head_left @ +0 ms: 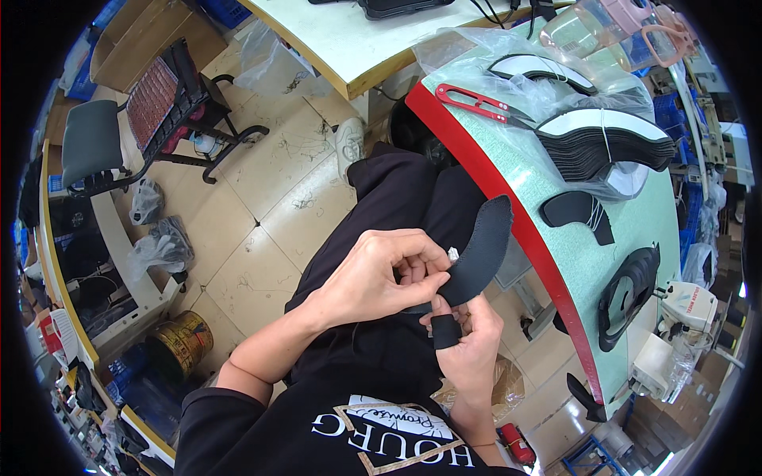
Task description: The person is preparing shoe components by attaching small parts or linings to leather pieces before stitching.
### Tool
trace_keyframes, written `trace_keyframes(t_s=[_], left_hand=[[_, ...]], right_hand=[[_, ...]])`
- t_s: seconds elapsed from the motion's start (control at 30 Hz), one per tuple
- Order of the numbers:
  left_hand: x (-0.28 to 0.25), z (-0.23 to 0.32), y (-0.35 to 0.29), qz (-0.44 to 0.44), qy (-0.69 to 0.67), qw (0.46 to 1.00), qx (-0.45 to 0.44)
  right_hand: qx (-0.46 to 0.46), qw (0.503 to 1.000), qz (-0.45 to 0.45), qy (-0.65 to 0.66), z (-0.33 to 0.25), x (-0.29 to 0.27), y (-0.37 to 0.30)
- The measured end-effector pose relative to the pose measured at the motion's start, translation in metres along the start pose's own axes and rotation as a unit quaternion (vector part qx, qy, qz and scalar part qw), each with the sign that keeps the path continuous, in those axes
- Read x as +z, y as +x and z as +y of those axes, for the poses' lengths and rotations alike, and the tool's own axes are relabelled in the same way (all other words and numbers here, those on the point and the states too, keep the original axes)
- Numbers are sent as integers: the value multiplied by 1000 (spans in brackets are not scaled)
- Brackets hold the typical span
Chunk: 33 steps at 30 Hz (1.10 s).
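Observation:
A curved black fabric piece (481, 252) is held over my lap, its free end pointing up and away. My left hand (402, 270) pinches its lower edge between thumb and fingers; a small whitish bit shows just beyond those fingers. From below, my right hand (468, 337) grips the same piece, with a black wrap round its thumb. Both hands are close together, left of the table's red edge. On the green tabletop (508, 155) lie red-handled thread snips (476, 103), a tied stack of curved black-and-white pieces (607, 143) and a smaller tied black bundle (578, 216).
A white sewing machine (675, 333) stands at the table's right end, near a coil of black strips (629, 297). Pink-lidded bottles (611, 32) stand at the back right. A chair (151, 119) is at the left. Thread scraps lie on the tiled floor (274, 190).

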<state>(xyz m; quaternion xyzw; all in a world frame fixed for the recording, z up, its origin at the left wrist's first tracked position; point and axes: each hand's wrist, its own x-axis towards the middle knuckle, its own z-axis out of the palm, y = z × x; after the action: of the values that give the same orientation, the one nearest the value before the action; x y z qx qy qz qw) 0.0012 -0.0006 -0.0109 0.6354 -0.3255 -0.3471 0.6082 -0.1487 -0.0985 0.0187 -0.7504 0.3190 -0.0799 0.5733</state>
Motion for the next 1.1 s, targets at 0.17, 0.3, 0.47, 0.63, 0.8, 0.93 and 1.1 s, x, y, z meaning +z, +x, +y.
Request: trace_keyframes(t_s=[0.17, 0.3, 0.47, 0.63, 0.8, 0.93, 1.1], left_hand=[[1, -3, 0, 5, 16, 1000, -1], [1, 2, -1, 10, 1, 1000, 3], [2, -1, -1, 5, 36, 999, 12], [4, 7, -6, 32, 85, 995, 46], [9, 6, -7, 57, 149, 983, 96], [7, 9, -3, 47, 221, 965, 133], [-4, -1, 6, 148, 244, 954, 88]], right_hand=[[-6, 1000, 1, 5, 2, 2, -1], [-14, 1000, 12, 10, 5, 2, 0], [-20, 1000, 8, 2, 5, 2, 0], [-23, 999, 23, -12, 5, 3, 0], [-65, 996, 40, -49, 7, 7, 2], [-154, 972, 53, -168, 9, 8, 2], [-46, 997, 49, -27, 3, 5, -1]])
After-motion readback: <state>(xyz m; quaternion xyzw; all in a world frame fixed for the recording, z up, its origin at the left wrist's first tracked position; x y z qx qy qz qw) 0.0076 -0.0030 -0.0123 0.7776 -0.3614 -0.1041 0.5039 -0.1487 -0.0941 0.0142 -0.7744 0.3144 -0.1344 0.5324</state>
